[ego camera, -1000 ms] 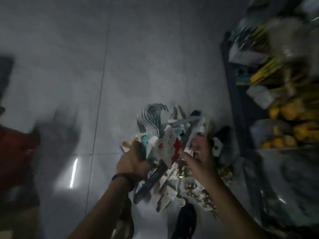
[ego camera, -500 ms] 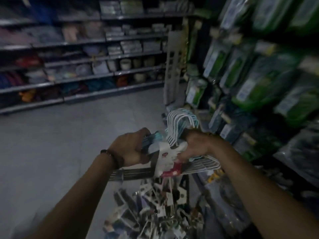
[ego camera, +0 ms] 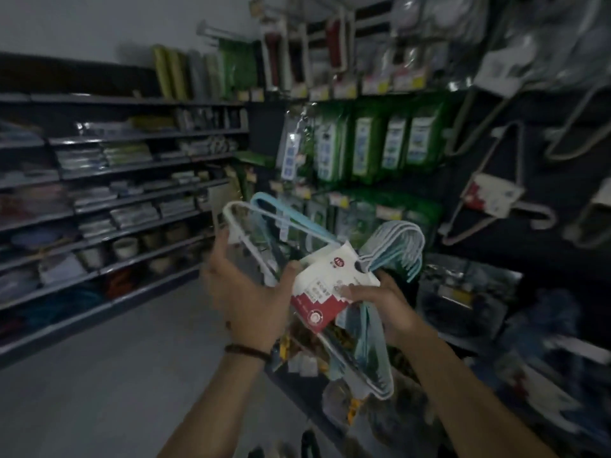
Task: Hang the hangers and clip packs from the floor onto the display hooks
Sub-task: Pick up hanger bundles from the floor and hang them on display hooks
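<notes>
Up from the pile on the floor (ego camera: 99, 391) a second ago, both hands now hold the hanger bundle (ego camera: 363, 325) at chest height, and it has swung from lying level between them to a steep tilt, its hooks (ego camera: 400, 239) pointing up and right toward the display wall (ego camera: 529, 127). The left hand (ego camera: 244, 292), with a dark bracelet (ego camera: 246, 352) on the wrist, has its fingers spread and motion-blurred round the upper shoulder end of the white and blue hangers, thumb lying against the card label (ego camera: 330, 276). The right hand (ego camera: 380, 305) grips the bundle from the other side, fingers curled over the white and red label just below the hooks. Under the hands hang clip packs (ego camera: 307, 355) with yellow bits, too blurred to see what carries them. Around this is a dim shop aisle: a bare grey floor on the left, long dark shelves (ego camera: 132, 206) beyond it stacked with flat packaged goods and a row of pots lower down. On the display wall, green packs (ego camera: 363, 147) hang in rows above yellow price tags (ego camera: 380, 84), and to the right other hangers (ego camera: 489, 200) with the same red and white card already hang.
</notes>
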Motion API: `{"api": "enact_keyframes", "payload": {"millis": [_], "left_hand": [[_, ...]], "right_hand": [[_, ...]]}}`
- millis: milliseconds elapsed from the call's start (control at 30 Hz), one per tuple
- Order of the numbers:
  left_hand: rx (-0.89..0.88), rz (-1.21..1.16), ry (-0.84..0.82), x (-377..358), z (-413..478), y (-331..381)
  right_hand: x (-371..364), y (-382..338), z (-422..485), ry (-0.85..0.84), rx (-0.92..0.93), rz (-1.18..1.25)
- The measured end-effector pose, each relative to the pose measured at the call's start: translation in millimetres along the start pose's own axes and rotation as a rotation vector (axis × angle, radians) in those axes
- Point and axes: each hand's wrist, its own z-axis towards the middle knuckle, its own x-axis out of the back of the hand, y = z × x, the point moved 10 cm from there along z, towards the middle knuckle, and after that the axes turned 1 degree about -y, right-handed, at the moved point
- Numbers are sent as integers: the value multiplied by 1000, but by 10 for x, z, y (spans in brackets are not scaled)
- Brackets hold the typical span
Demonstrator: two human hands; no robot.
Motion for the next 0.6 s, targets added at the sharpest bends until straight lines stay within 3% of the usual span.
{"api": "enact_keyframes", "payload": {"millis": [100,233,300,333,400,467,500,600], "left_hand": [[185,-435,-261,-578,-138,116],[374,-700,-282,-1021,-272,255],[581,-765,-296,-1294,-505,165],[718,-817,-364,-1485,-673,159],[941,-921,-665,-1871,-1029,372],[955,-930,-946,-2096,-1187,643],[920,-924,-999,-2161,-1179,736],[864,-890,-962,-2374,-1102,915]], "right_hand": [[149,-226,-318,80,36,28],[414,-234,-707,214,1,56],[554,-248,-899,272,-3,117],[618,-272,-988,301,4,153],[724,-324,-1135,329,23,218],[843,-381,-1219,370,47,224],[941,-418,-1241,404,69,194],[1205,-564,-1317,500,104,104]]}}
